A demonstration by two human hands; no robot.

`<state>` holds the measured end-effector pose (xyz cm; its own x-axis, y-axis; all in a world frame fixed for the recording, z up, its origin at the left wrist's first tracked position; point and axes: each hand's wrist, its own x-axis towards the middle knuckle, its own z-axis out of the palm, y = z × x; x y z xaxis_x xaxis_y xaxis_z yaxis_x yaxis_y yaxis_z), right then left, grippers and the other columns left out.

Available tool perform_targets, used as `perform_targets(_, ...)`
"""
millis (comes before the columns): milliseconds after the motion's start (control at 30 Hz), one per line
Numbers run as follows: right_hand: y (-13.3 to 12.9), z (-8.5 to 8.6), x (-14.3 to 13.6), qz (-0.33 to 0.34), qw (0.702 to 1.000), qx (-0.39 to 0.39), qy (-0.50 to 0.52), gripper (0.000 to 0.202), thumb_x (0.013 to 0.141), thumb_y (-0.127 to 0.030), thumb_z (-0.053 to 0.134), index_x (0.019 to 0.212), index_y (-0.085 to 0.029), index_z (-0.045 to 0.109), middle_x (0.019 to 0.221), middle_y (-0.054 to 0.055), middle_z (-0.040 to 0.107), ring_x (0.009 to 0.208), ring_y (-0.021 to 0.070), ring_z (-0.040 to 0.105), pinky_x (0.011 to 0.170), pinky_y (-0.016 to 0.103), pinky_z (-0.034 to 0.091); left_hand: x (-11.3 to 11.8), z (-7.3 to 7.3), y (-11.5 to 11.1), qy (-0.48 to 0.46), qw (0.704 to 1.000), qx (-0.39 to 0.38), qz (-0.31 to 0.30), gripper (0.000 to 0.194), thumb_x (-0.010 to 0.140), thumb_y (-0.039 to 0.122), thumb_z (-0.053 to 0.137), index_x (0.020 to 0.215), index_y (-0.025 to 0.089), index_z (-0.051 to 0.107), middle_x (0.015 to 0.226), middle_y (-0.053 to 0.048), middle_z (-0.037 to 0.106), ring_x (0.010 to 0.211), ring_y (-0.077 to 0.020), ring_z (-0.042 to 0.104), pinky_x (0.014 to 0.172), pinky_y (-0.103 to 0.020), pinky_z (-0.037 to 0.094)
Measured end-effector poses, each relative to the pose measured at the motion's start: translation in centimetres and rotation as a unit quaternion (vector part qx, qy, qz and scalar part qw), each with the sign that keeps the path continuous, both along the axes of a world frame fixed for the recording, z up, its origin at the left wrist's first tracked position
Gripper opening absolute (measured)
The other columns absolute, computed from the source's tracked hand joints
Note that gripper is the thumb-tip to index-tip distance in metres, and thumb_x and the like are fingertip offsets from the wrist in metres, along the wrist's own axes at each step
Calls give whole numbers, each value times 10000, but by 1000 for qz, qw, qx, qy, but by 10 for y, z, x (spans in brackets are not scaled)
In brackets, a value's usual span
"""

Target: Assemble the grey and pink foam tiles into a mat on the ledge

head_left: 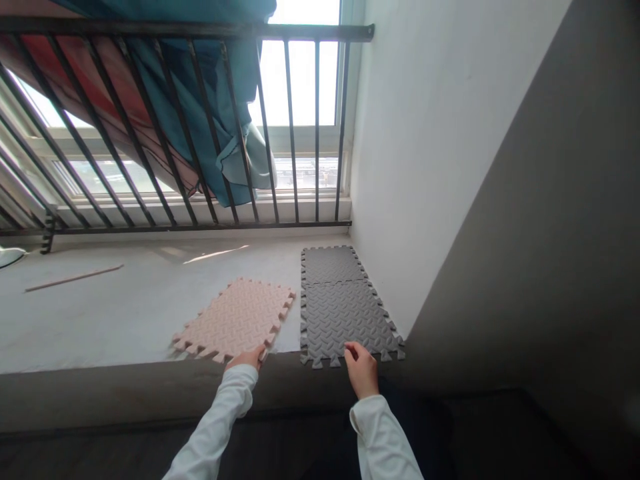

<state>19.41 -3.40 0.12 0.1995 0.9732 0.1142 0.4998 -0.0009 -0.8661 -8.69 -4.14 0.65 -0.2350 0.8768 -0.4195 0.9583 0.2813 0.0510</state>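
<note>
A pink interlocking foam mat tile (pixel 240 317) lies askew on the white ledge, its near corner at the ledge's front edge. My left hand (pixel 249 358) is closed on that corner. To the right, two grey foam mat tiles (pixel 345 320) are joined end to end beside the wall, with toothed edges; the nearer one reaches slightly over the front edge. My right hand (pixel 362 368) is at the near edge of the grey tile, fingers curled and thumb pressed to the index finger. Whether anything sits in that pinch is hidden.
Behind the ledge (pixel 125 320) stands a dark metal railing (pixel 175 230) before a window. Teal and pinkish-red cloth (pixel 200 120) hangs behind the bars. A thin stick (pixel 75 278) lies on the left, near a partly seen white object (pixel 10 256). A white wall (pixel 415 167) borders the right.
</note>
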Motion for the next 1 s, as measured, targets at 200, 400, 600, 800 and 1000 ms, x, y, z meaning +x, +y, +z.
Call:
perform_targets(200, 0, 0, 0, -5, 1000, 5, -3, 240, 657, -220, 448, 751, -177, 665, 784, 60, 681, 759, 181, 625, 739, 291, 477, -3, -13, 0, 12, 1000, 19, -5, 412, 776, 262, 439, 1178, 341, 483, 1066, -88, 648, 956, -229, 601, 782, -326, 435)
perform_targets(400, -2, 1, -1, -16, 1000, 6, 1, 240, 656, -204, 450, 752, -172, 668, 776, 65, 682, 754, 182, 627, 726, 287, 479, -4, -21, 4, 42, 998, 38, -19, 413, 772, 235, 429, 1170, 319, 501, 1028, -97, 663, 930, -237, 613, 780, -335, 440)
perform_targets(600, -6, 5, 3, -19, 1000, 1, 5, 238, 662, -183, 451, 761, -163, 667, 796, 73, 686, 776, 184, 629, 752, 292, 479, -25, -12, 7, 29, 998, 50, -22, 402, 757, 198, 397, 1117, 296, 547, 1033, -92, 664, 941, -234, 610, 803, -334, 433)
perform_targets(800, -8, 7, 4, -29, 1000, -9, -5, 238, 663, -151, 448, 758, -167, 665, 788, 65, 685, 769, 176, 628, 741, 275, 477, -86, -11, 6, 37, 998, 20, 37, 331, 743, 213, 459, 1036, 288, 593, 981, -66, 690, 924, -219, 619, 782, -286, 433)
perform_targets(1000, -10, 8, -3, -15, 998, -26, -55, 254, 660, -115, 439, 763, -165, 666, 787, 61, 677, 763, 165, 617, 724, 246, 458, -135, -40, 6, 26, 997, 50, 49, 254, 767, 183, 450, 799, 391, 592, 780, 130, 709, 897, -147, 622, 754, -219, 394)
